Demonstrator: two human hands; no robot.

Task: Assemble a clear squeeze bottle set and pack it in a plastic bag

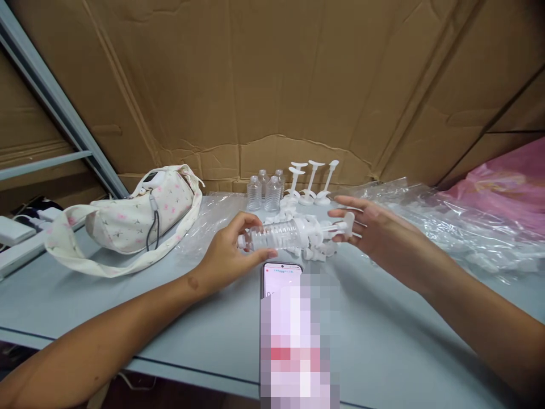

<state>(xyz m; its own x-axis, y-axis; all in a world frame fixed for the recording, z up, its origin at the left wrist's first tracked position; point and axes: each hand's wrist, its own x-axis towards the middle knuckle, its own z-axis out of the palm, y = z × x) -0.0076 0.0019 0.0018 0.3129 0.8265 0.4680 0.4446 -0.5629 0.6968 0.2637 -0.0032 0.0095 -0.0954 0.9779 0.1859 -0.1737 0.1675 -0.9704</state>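
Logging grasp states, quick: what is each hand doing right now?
Left hand: closed, holding the bottle.
Right hand: open, fingers by the pump; contact cannot be told.

Grey table (383, 352) is carrying: floral bag (136, 218) lying at 10 o'clock; small clear bottles (264, 192) and upright white pumps (313, 183) standing at 12; loose pump parts (317, 250) piling mid-table; phone (281, 274) lying toward 6; clear plastic bags (451, 224) spreading at 2.
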